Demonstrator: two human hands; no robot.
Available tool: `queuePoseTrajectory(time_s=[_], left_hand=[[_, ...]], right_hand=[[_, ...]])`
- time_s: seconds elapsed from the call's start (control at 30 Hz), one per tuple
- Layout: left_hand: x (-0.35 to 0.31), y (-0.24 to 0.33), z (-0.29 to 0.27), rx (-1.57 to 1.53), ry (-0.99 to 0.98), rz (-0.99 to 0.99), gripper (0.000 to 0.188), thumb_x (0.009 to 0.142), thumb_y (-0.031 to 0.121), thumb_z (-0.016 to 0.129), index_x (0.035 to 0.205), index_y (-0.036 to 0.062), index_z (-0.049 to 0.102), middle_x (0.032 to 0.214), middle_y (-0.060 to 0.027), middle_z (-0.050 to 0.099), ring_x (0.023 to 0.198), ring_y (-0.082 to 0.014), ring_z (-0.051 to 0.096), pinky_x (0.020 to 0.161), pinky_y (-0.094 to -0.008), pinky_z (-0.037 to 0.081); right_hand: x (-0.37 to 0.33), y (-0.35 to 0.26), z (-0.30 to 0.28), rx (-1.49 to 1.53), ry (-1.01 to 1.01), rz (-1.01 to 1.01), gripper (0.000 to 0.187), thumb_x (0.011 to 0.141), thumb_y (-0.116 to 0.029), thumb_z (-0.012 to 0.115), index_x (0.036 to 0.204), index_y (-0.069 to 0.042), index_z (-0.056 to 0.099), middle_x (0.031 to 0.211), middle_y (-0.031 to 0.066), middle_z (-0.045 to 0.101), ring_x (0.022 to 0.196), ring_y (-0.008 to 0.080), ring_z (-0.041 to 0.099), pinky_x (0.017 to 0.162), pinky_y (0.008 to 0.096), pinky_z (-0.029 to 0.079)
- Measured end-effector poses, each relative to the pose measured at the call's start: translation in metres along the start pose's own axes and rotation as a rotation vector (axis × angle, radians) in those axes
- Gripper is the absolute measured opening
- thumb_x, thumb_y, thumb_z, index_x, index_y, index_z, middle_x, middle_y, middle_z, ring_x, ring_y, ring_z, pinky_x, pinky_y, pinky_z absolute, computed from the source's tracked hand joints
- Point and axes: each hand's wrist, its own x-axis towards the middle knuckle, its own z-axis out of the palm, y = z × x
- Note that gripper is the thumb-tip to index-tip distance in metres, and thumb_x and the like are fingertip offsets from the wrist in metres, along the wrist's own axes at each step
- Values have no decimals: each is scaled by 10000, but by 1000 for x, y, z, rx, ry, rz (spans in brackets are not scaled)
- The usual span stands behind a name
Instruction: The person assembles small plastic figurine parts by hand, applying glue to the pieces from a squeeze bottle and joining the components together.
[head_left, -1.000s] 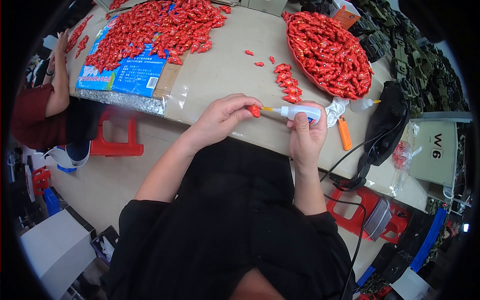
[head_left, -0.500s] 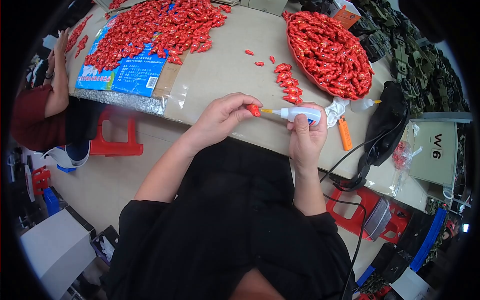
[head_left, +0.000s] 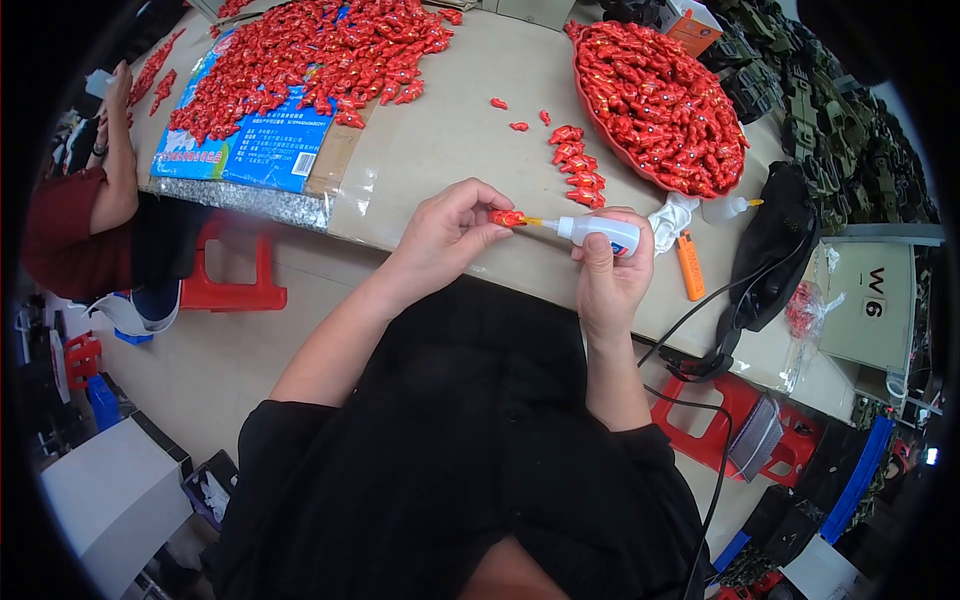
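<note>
Between the thumb and fingers of my left hand [head_left: 450,228] is a small red figurine [head_left: 507,218]. My right hand [head_left: 613,270] is wrapped round a white glue bottle [head_left: 598,233] lying on its side, its yellowish nozzle tip pointing left. That tip meets the figurine's right end; whether it touches or just overlaps I cannot tell. Beyond my right hand, a short row of red figurines [head_left: 580,168] lies on the table, with a few loose ones farther off. A red scalloped bowl [head_left: 600,135] heaped with similar figurines stands at the far right.
A big heap of red figurines [head_left: 310,60] covers a blue printed sheet [head_left: 262,150] at the far left. Right of my hand lie a white cloth [head_left: 672,222], an orange lighter [head_left: 690,266], a second bottle [head_left: 724,208] and a black pouch [head_left: 775,230] with a cable. Another person's arm [head_left: 118,150] rests at the left.
The figurine in my left hand has turned from end-on to lengthwise. My right hand and the glue bottle have shifted slightly left, bringing the nozzle up to the figurine's end.
</note>
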Motion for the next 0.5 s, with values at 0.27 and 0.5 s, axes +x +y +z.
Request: queuePoseTrajectory(time_s=[0.27, 0.5], left_hand=[[1, -3, 3, 11, 71, 61, 175, 752, -85, 546, 884, -15, 455, 899, -66, 515, 799, -92, 533, 698, -208, 463], [2, -4, 3, 15, 81, 71, 185, 744, -90, 553, 882, -12, 457, 891, -65, 513, 807, -93, 532, 702, -207, 461]], right_hand=[[-5, 0, 1, -84, -13, -82, 243, 789, -107, 593, 923, -6, 416, 869, 69, 453, 677, 89, 463, 581, 195, 395], [-6, 0, 1, -218, -56, -114, 261, 776, -113, 611, 917, -1, 422, 867, 81, 454, 712, 101, 458, 602, 200, 392]])
